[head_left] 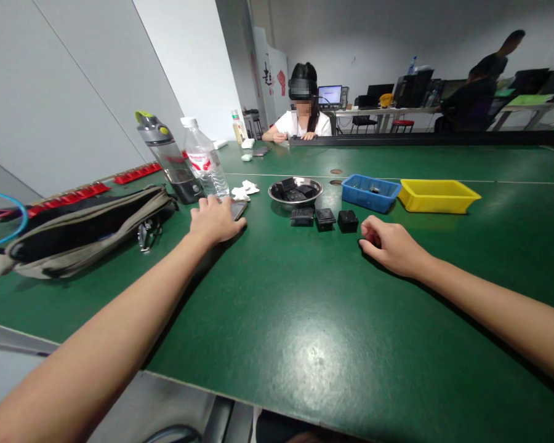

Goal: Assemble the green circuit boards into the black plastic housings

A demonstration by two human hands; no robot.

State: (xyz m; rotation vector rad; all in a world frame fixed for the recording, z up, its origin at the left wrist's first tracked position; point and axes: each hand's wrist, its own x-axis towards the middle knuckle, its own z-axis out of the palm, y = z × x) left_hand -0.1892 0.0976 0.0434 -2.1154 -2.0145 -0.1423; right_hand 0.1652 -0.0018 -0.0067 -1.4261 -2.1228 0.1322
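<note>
My left hand (215,220) lies palm down with its fingers spread, covering part of a dark phone (239,210). Whether it grips the phone is hidden. To the right, my right hand (388,245) rests on the green table with its fingers curled in, and nothing shows in it. Just left of that hand is a black block (348,221). Two more black parts, a middle one (325,218) and a left one (302,216), stand in a row with it. Behind them a metal bowl (296,195) holds several black pieces.
Behind my right hand are a blue bin (370,195) with small parts and a yellow bin (437,197). At left stand a water bottle (207,161), a grey drinking bottle (170,161) and an open pouch (90,237). A person in a headset (303,83) sits across the table.
</note>
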